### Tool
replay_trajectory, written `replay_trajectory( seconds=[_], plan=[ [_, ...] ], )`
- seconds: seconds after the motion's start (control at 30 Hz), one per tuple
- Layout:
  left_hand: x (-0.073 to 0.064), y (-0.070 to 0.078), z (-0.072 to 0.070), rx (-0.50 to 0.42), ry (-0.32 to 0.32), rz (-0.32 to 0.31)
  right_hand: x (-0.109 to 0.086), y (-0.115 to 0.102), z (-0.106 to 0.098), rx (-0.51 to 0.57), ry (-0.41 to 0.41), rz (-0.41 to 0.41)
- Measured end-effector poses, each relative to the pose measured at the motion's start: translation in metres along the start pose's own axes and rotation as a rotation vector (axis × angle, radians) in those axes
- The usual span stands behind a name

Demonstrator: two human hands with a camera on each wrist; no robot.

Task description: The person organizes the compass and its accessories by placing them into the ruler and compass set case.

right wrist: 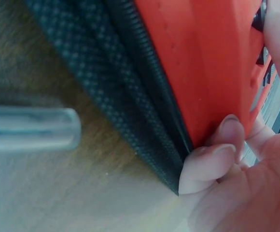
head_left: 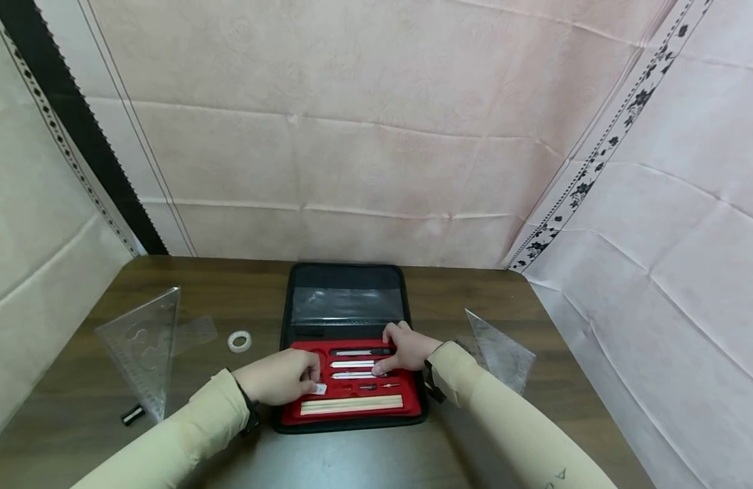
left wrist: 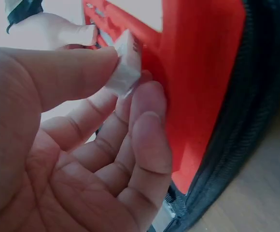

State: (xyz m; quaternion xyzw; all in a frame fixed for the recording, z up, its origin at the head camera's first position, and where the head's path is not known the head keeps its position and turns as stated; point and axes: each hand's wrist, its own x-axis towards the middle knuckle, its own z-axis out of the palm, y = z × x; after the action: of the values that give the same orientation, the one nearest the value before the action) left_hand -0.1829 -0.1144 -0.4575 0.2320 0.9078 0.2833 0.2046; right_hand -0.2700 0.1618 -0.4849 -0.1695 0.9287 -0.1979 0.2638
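Observation:
An unfolded black zip case [head_left: 346,429] lies on the table with a red tray [head_left: 352,392] in it. My left hand [head_left: 281,377] is over the tray's left side. It pinches a small white eraser [left wrist: 128,63], with dark print on one face, between thumb and fingers. At the tray's right back corner my right hand [head_left: 407,346] grips the edge. Its fingertips curl onto the red plastic in the right wrist view, and its thumb reaches over the compasses and pens [head_left: 352,364]. Pale wooden sticks [head_left: 352,405] lie in the front slot.
A clear set square [head_left: 141,346] stands tilted at left, beside a small black piece [head_left: 132,415]. Between it and the case lies a white tape roll [head_left: 238,341]. Another clear triangle [head_left: 501,350] is at right. Cloth [head_left: 346,156] hangs behind the wooden table [head_left: 242,278].

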Motion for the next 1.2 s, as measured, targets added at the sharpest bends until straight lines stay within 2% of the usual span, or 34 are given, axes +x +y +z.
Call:
replay_trajectory(
  seconds=[0.33,0.7,0.97,1.2],
  plan=[
    [0.005,-0.001,0.004,0.047,0.045,0.025,0.0,0.0,-0.002,0.012,0.001,0.006],
    [0.007,-0.004,0.006,0.086,0.08,0.009,-0.001,0.001,-0.001,0.022,0.001,0.011],
    [0.01,-0.009,0.005,0.076,0.075,-0.025,0.0,0.0,0.0,0.02,-0.004,0.02],
    [0.016,-0.007,0.003,0.077,0.053,-0.059,0.0,0.001,0.001,0.028,-0.014,0.039]
  ],
)
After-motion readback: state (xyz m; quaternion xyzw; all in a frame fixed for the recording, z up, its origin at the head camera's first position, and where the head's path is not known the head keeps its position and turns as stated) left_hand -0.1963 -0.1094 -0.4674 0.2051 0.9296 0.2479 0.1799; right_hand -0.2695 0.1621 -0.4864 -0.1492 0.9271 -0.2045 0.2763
